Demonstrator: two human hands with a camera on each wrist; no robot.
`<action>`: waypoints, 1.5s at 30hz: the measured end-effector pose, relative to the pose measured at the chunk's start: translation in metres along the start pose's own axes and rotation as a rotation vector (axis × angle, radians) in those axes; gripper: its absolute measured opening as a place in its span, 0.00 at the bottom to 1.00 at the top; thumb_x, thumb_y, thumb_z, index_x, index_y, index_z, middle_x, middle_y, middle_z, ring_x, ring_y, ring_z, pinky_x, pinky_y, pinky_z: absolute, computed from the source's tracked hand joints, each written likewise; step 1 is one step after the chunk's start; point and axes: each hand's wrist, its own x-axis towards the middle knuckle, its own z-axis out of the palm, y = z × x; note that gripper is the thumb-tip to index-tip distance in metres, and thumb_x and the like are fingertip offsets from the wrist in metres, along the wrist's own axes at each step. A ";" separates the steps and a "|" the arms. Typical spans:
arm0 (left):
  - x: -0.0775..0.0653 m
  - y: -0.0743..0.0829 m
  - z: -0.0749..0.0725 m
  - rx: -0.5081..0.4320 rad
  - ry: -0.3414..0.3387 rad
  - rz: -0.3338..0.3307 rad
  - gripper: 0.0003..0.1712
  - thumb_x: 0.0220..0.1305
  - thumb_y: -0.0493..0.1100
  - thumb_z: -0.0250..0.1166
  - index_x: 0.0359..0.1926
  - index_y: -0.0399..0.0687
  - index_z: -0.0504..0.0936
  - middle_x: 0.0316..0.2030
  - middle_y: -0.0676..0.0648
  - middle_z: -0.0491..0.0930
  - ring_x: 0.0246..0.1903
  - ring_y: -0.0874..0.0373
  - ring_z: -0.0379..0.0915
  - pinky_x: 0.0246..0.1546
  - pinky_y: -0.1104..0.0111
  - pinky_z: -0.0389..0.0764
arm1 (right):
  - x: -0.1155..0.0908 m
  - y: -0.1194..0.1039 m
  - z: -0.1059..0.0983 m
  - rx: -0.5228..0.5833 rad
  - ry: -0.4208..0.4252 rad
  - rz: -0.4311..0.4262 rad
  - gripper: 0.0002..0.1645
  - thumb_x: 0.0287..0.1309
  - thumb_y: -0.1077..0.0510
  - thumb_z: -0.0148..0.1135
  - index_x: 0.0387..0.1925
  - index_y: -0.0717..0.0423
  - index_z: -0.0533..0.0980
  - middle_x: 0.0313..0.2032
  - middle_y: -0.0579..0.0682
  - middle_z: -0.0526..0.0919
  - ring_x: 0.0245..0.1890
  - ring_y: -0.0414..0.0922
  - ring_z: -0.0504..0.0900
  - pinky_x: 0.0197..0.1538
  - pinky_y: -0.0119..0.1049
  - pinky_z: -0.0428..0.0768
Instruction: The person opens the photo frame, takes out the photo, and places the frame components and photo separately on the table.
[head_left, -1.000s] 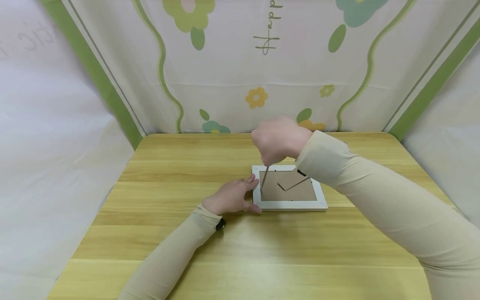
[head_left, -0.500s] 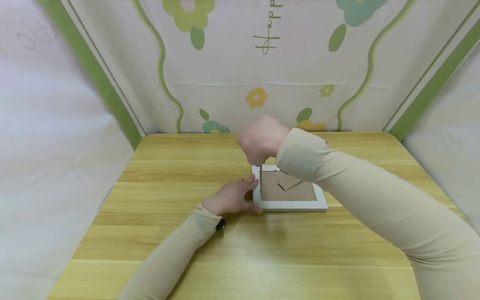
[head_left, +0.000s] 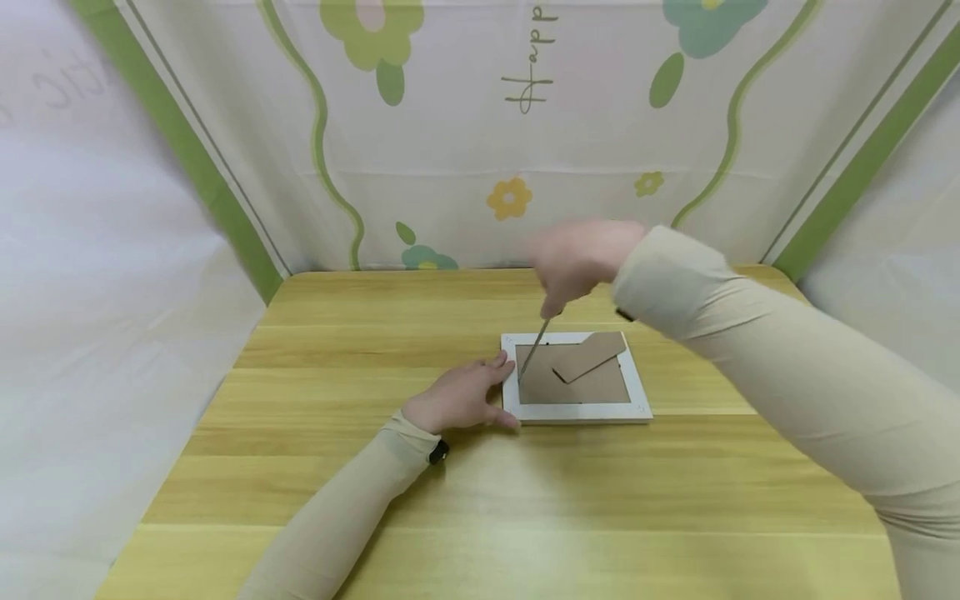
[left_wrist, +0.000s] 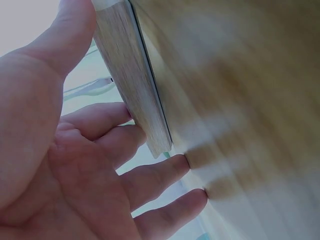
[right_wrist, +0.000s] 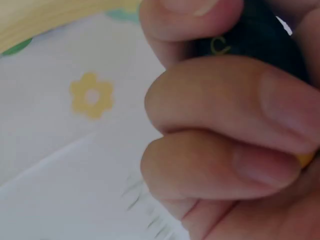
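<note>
A white picture frame point(head_left: 585, 412) lies back side up on the table, with a brown backing board point(head_left: 600, 392) and a brown stand flap point(head_left: 592, 354). My left hand point(head_left: 465, 394) holds its left end, with the thumb at the near corner. In the left wrist view the frame's wooden side point(left_wrist: 130, 70) lies against the thumb and two fingers. My right hand point(head_left: 577, 258), blurred, grips a screwdriver point(head_left: 535, 350) above the frame. Its thin shaft slants down to the inner left edge of the frame. Curled fingers cover most of its dark handle point(right_wrist: 250, 35) in the right wrist view.
The wooden table point(head_left: 480, 517) extends around the frame on all sides. Behind it hangs a white cloth point(head_left: 435, 125) with flowers and green vines. Pale cloth sides point(head_left: 112, 292) stand to the left and right.
My right hand swung left until the screwdriver stood nearly upright, then back right, tilting the shaft again. The stand flap is more exposed now. My left hand stays on the frame.
</note>
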 end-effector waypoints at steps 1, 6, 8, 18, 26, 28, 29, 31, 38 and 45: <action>-0.001 0.000 0.000 0.005 -0.001 0.001 0.57 0.53 0.67 0.70 0.76 0.44 0.58 0.75 0.43 0.51 0.69 0.43 0.59 0.65 0.55 0.66 | -0.004 0.010 0.000 0.024 0.005 -0.008 0.15 0.58 0.46 0.70 0.28 0.54 0.81 0.26 0.44 0.82 0.25 0.41 0.76 0.33 0.38 0.78; -0.004 0.003 0.000 0.007 0.001 0.000 0.56 0.54 0.66 0.70 0.75 0.44 0.58 0.75 0.42 0.52 0.69 0.42 0.59 0.65 0.55 0.66 | -0.026 0.065 0.007 0.047 0.105 -0.087 0.16 0.63 0.48 0.65 0.24 0.51 0.82 0.23 0.42 0.78 0.22 0.38 0.70 0.28 0.36 0.71; -0.005 0.004 0.000 0.007 0.002 0.000 0.56 0.54 0.65 0.71 0.75 0.43 0.59 0.75 0.42 0.52 0.69 0.42 0.59 0.65 0.55 0.67 | -0.034 0.086 0.016 0.058 0.152 -0.098 0.13 0.67 0.49 0.62 0.30 0.53 0.82 0.28 0.43 0.80 0.27 0.39 0.75 0.32 0.39 0.75; -0.004 0.005 -0.003 0.006 0.004 0.011 0.57 0.53 0.65 0.71 0.75 0.42 0.59 0.75 0.42 0.53 0.69 0.41 0.58 0.66 0.54 0.65 | -0.042 0.179 0.116 0.304 0.295 0.018 0.12 0.74 0.62 0.50 0.39 0.69 0.74 0.29 0.54 0.76 0.27 0.46 0.73 0.33 0.44 0.74; -0.004 0.004 -0.002 0.015 -0.009 -0.007 0.58 0.53 0.67 0.71 0.76 0.44 0.58 0.75 0.43 0.51 0.70 0.42 0.57 0.66 0.54 0.64 | -0.026 0.224 0.196 0.402 0.302 0.127 0.15 0.73 0.62 0.48 0.41 0.75 0.73 0.30 0.57 0.77 0.29 0.49 0.73 0.35 0.46 0.74; -0.004 0.004 -0.002 0.013 -0.009 -0.009 0.58 0.53 0.67 0.71 0.76 0.45 0.58 0.75 0.43 0.51 0.70 0.42 0.57 0.66 0.54 0.64 | -0.022 0.230 0.210 0.431 0.316 0.157 0.16 0.74 0.62 0.47 0.42 0.77 0.70 0.32 0.61 0.76 0.31 0.52 0.74 0.37 0.49 0.74; -0.005 0.004 -0.002 0.009 -0.008 -0.009 0.58 0.53 0.67 0.71 0.76 0.45 0.58 0.75 0.43 0.51 0.70 0.42 0.57 0.66 0.54 0.64 | -0.020 0.232 0.216 0.443 0.323 0.174 0.16 0.74 0.62 0.47 0.44 0.77 0.69 0.34 0.63 0.76 0.33 0.54 0.75 0.38 0.51 0.74; -0.005 0.004 -0.002 0.004 -0.003 -0.002 0.58 0.53 0.67 0.71 0.76 0.45 0.58 0.75 0.43 0.52 0.70 0.41 0.57 0.66 0.53 0.63 | -0.017 0.236 0.226 0.453 0.329 0.204 0.17 0.74 0.61 0.46 0.45 0.78 0.66 0.36 0.66 0.75 0.36 0.58 0.76 0.41 0.55 0.74; -0.009 0.005 -0.003 -0.003 -0.003 -0.008 0.58 0.53 0.67 0.71 0.76 0.44 0.58 0.75 0.42 0.51 0.70 0.41 0.56 0.67 0.54 0.62 | -0.005 0.241 0.245 0.439 0.349 0.264 0.17 0.73 0.60 0.48 0.44 0.76 0.69 0.34 0.65 0.76 0.35 0.60 0.77 0.42 0.58 0.73; -0.009 0.007 -0.003 -0.015 0.008 0.017 0.57 0.53 0.66 0.71 0.75 0.43 0.59 0.75 0.41 0.52 0.70 0.42 0.56 0.67 0.54 0.62 | -0.005 0.264 0.262 0.376 0.374 0.314 0.18 0.74 0.58 0.50 0.48 0.74 0.68 0.42 0.71 0.74 0.46 0.69 0.72 0.49 0.64 0.68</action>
